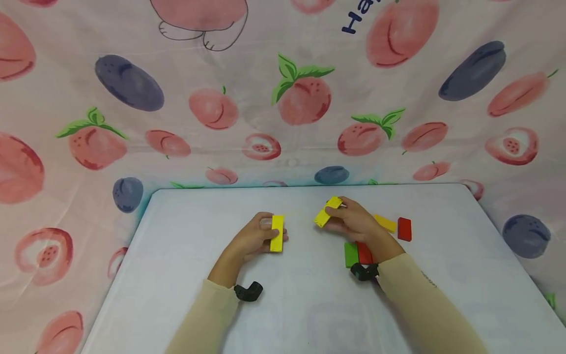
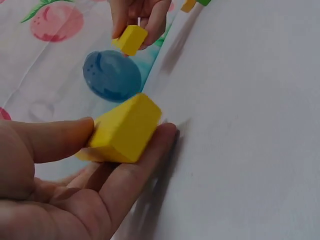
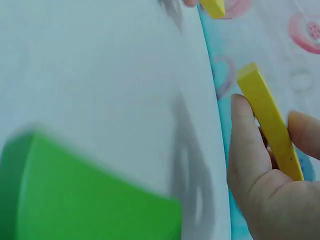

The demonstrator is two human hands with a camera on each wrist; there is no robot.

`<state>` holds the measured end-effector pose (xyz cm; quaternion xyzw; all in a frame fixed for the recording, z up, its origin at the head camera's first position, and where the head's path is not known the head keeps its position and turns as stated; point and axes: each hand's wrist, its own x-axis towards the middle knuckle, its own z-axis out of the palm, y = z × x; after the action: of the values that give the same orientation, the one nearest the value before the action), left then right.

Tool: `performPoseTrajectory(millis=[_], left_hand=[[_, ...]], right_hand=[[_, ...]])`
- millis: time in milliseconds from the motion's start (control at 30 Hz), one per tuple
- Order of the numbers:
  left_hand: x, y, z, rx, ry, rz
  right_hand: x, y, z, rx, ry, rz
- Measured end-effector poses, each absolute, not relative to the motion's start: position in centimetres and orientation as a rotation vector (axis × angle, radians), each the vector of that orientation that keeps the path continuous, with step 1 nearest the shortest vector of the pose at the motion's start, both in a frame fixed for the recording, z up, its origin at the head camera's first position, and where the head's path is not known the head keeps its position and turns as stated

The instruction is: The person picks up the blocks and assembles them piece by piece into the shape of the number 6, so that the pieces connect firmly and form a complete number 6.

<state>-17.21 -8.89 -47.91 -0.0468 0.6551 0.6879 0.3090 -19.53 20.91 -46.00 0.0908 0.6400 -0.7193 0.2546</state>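
Both hands up: left hand pinches a yellow block, right hand pinches another. Green block, red blocks lie untouched on the desk.

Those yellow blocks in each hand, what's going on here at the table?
A person sits at a white table with a yellow block in each hand. The left hand pinches one yellow block upright between thumb and fingers. The right hand holds a second yellow block tilted, apart from the first. Beside the right wrist lie a green block, two red blocks and another yellow one.
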Motion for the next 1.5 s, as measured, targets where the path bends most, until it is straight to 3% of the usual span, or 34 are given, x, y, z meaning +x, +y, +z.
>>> performPoseTrajectory(millis=[833, 1500], left_hand=[[-17.7, -11.6, -48.3, -0.004, 2.405, 1.418], [-17.9, -11.4, -48.3, -0.002, 2.577, 1.188]], right_hand=[[-21.9, 10.5, -49.1, 0.530, 1.868, -2.108], [-22.8, 7.5, -49.6, 0.578, 2.266, -1.817]])
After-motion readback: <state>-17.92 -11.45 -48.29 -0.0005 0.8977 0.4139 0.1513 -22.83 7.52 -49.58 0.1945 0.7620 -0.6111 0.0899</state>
